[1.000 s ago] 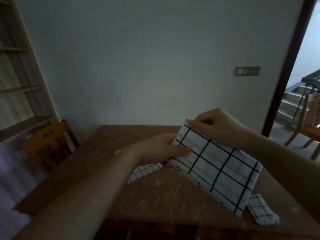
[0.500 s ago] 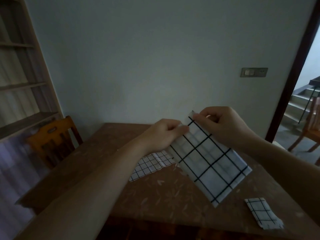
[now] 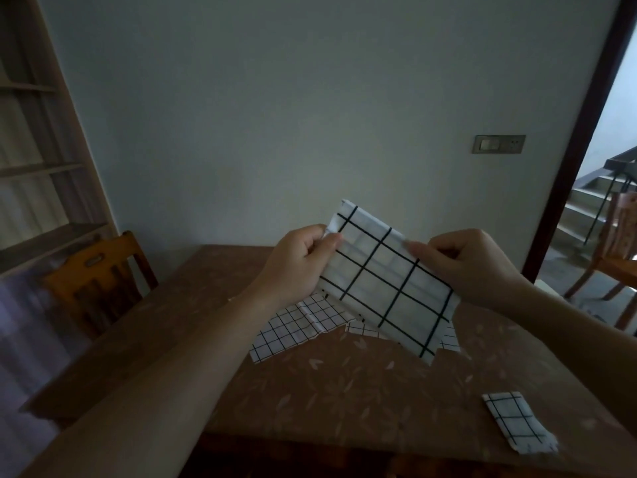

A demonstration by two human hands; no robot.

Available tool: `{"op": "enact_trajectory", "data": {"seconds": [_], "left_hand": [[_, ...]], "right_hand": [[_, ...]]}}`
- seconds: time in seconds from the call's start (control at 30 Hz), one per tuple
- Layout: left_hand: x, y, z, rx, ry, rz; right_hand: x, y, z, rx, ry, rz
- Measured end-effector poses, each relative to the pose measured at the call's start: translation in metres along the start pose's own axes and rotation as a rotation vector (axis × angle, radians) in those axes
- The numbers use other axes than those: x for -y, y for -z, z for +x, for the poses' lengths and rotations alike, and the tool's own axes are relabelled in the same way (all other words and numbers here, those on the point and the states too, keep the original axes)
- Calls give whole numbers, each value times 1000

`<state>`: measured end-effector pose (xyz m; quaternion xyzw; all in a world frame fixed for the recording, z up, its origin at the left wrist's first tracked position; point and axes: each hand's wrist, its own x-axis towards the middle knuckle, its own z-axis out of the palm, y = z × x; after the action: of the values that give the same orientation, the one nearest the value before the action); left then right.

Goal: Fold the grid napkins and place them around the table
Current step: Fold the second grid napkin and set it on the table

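The left hand [image 3: 296,267] pinches the upper left edge of a large-grid napkin [image 3: 386,284] between thumb and curled fingers [image 3: 319,241]; the right hand [image 3: 472,267] pinches its upper right edge likewise. The cloth hangs tilted above the surface [image 3: 344,391], well clear of it. Both forearms reach forward, wrists raised. A fine-grid napkin [image 3: 296,329] lies flat beneath, and a folded napkin [image 3: 517,426] rests near the right front edge.

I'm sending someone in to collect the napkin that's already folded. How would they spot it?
Start at the brown table and go to its near right corner. The small folded napkin lies flat there by itself. It is far smaller than the large-grid napkin held up in both hands and the fine-grid napkins spread mid-table.
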<state>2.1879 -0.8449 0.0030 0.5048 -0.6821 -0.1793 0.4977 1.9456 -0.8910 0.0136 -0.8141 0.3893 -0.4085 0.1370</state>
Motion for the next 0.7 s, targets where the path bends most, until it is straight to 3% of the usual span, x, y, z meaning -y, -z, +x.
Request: {"op": "enact_trajectory", "data": {"seconds": [0.2,0.27,0.4,0.5,0.7], "left_hand": [[8,-2,-3,-91,4,-28],[11,0,-3,-151,26,-47],[16,4,-3,-294,37,-73],[20,3,-6,-369,19,-46],[29,1,-11,-357,56,-32]], "right_hand": [[2,-7,2,-247,-118,209],[7,-12,0,-220,-210,376],[7,-30,-7,13,-459,632],[12,-46,-10,49,-425,565],[22,-46,-7,-173,-322,413]]}}
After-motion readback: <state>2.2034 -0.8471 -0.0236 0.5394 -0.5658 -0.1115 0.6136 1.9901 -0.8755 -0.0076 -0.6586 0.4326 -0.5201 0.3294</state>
